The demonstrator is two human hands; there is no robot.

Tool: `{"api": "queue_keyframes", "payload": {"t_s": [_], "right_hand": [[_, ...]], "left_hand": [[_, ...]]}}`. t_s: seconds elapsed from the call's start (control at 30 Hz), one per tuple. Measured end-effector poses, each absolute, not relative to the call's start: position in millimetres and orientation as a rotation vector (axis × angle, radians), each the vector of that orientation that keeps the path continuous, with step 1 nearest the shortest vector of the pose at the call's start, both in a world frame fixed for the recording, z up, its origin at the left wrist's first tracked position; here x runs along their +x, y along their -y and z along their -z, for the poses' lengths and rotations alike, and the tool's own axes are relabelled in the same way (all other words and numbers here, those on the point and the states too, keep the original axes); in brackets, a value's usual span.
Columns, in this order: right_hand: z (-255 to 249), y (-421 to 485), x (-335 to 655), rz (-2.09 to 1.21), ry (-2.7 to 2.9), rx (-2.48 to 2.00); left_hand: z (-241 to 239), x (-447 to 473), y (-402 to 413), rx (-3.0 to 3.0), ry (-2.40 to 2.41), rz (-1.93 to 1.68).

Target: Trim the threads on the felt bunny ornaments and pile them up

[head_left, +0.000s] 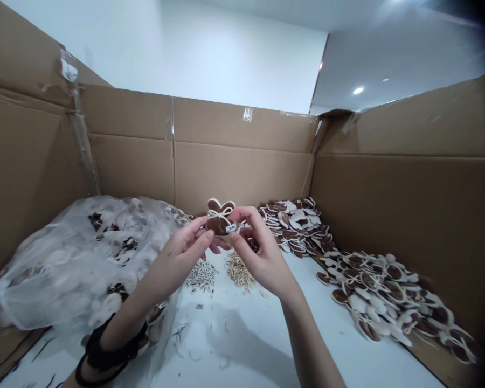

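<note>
- White tabletop (246, 334) walled by cardboard (408, 205)
- Left hand (181, 253) and right hand (262, 258) pinching brown bunny ornament (220, 218), frame centre
- Ornament pile (380, 291) lower right, plastic bag (76, 258) left

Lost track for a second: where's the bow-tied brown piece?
Centre of the head view, the bow-tied brown piece is pinched between left hand and right hand.

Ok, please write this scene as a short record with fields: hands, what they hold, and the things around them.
left hand: pinches the left side of the ornament
right hand: fingers on the ornament's right side, by a small white tag
ornament: brown, bunny-shaped, white edge, cream string bow
plastic bag: left, clear, more pieces inside
ornament piles: right, along the cardboard wall
small heaps: on the white table, under the hands
</note>
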State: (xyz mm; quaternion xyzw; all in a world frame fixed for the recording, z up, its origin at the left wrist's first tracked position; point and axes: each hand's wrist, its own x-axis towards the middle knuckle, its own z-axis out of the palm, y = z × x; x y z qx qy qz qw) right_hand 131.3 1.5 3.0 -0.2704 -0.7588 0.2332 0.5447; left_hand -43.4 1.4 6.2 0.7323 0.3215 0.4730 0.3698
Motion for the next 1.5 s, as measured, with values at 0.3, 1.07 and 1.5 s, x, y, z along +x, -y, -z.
{"api": "queue_keyframes", "payload": {"t_s": [0.3,1.07,1.5], "right_hand": [[-2,-17,128,-0.714,1.779,-0.602],[9,-27,117,-0.404,1.764,-0.779],[7,-25,114,-0.318,1.883,-0.872]], "left_hand": [[-11,-40,-8,1.771,-0.744,-1.284],[-3,-45,-22,1.841,-0.916,-1.126],[7,-47,-28,1.824,-0.899,-1.106]]}}
